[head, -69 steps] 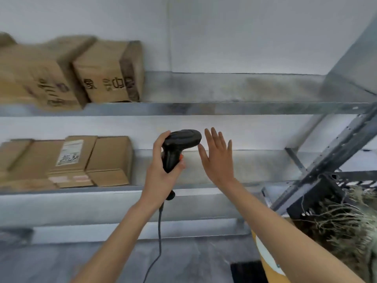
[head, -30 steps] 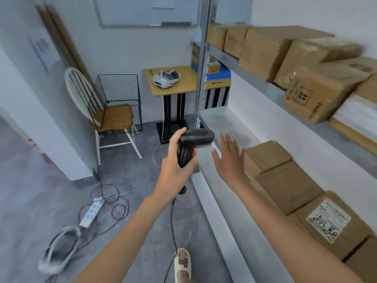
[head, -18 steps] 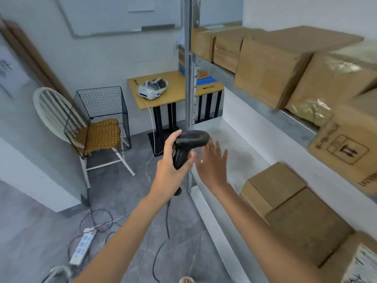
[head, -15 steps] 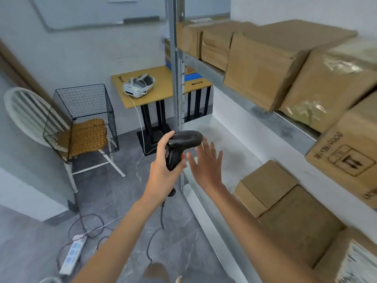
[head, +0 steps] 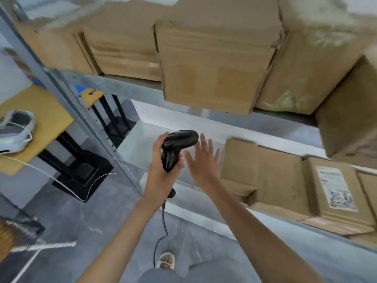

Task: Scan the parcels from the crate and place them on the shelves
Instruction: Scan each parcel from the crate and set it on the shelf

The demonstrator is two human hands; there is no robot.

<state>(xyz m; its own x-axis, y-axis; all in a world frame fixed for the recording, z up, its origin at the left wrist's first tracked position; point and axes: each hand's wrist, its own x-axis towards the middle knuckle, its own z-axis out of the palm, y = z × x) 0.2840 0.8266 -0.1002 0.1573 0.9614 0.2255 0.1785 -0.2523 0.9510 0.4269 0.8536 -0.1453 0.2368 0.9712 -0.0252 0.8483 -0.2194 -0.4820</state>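
Head view shows us the brown cardboard parcels (head: 208, 78) packed along the upper grey metal shelf (head: 130, 86), some overhanging its front edge, and a second row of flat cardboard parcels (head: 281, 180) on the lower metal shelf (head: 195, 203), pushed toward its right end. One of these carries a white printed label (head: 336, 190) facing up. The left end of the lower shelf, next to the upright post (head: 81, 111), is bare metal.

Our left hand (head: 161, 176) grips the handle of the black pistol-shaped barcode scanner (head: 177, 146), whose cord (head: 161, 231) hangs down toward the floor. Our right hand (head: 204, 162) is open beside the scanner, fingers spread, holding nothing.

No parcel is in hand and the crate is out of view, so we judge the step to be going back for the next parcel. To do it well, we should keep the cord clear of our feet, lift the parcel with the free right hand, turn its label toward the scanner, and then set it in the bare left stretch of the lower shelf.

A yellow-topped side table (head: 40, 119) with a white headset (head: 18, 129) stands beyond the post.
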